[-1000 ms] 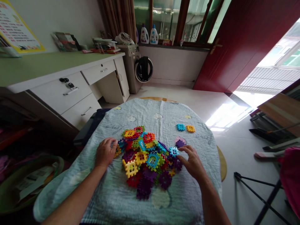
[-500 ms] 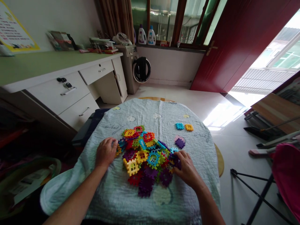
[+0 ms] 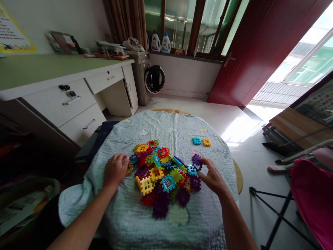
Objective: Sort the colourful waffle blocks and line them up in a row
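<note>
My right hand [image 3: 213, 176] pinches a purple window-shaped building block [image 3: 198, 166] between thumb and fingers, at the right edge of a heap of colourful interlocking plastic blocks [image 3: 156, 173]. Just beyond the held piece lies another purple block [image 3: 195, 158], partly overlapped. A light blue window block [image 3: 191, 169] lies left of my right fingertips. My left hand [image 3: 116, 169] rests on the cloth at the heap's left side, loosely bent and open, its fingertips beside a yellow block [image 3: 129, 168]. Whether it touches that block is unclear.
A pale blue cloth [image 3: 156, 125] covers the round table. Apart from the heap, a blue block [image 3: 196, 141] and an orange block [image 3: 206, 142] lie at the far right. A folding chair with pink fabric [image 3: 309, 194] stands right, a desk [image 3: 73, 69] left.
My right hand has moved slightly up and away from the heap's right edge, now with a purple window block in its fingertips. The left hand stays beside the heap. The view shifts a little.
</note>
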`<state>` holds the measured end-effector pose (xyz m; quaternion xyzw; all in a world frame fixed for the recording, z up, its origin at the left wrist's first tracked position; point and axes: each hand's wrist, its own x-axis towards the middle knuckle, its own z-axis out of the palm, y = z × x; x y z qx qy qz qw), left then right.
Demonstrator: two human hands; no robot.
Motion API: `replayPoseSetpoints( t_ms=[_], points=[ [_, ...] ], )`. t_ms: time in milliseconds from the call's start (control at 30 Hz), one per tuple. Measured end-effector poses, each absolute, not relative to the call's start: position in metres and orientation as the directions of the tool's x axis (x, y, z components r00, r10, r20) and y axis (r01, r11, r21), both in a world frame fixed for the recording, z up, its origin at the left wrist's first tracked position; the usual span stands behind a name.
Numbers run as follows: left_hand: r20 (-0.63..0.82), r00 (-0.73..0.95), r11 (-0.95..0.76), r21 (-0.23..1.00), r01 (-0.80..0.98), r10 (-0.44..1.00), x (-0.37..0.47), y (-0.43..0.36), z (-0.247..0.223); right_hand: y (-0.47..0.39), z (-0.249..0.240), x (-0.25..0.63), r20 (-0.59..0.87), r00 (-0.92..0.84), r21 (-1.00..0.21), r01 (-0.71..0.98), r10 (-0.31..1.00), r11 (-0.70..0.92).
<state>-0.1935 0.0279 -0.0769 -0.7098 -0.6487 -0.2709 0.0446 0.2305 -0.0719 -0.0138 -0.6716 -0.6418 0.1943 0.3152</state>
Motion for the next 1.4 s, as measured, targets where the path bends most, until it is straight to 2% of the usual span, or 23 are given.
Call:
replayPoseSetpoints(
  t_ms=[133,300,500,733,1033,1400],
  points=[
    [0.447,0.009,-0.155,0.292,0.944,0.894,-0.195,0.028,-0.079,-0.035,-0.036,0.252,0.204,0.195,-0.589,0.807,0.959,-0.039],
    [0.451,0.019,-0.164,0.285,0.944,0.893,-0.196,0.029,-0.081,-0.022,-0.064,0.253,0.164,0.285,-0.502,0.848,0.944,-0.169],
    [0.447,0.017,-0.164,0.292,0.942,0.894,-0.195,0.029,-0.080,-0.029,-0.075,0.250,0.194,0.306,-0.542,0.826,0.932,-0.158],
    [0.449,0.018,-0.169,0.297,0.940,0.893,-0.194,0.028,-0.078,-0.030,-0.075,0.244,0.219,0.309,-0.497,0.852,0.926,-0.167],
    [0.453,0.015,-0.166,0.295,0.941,0.891,-0.195,0.029,-0.080,-0.032,-0.074,0.243,0.263,0.298,-0.502,0.855,0.918,-0.134],
    [0.449,0.004,-0.164,0.318,0.934,0.893,-0.193,0.028,-0.077,-0.029,-0.077,0.239,0.246,0.305,-0.433,0.884,0.920,-0.177]
  ],
)
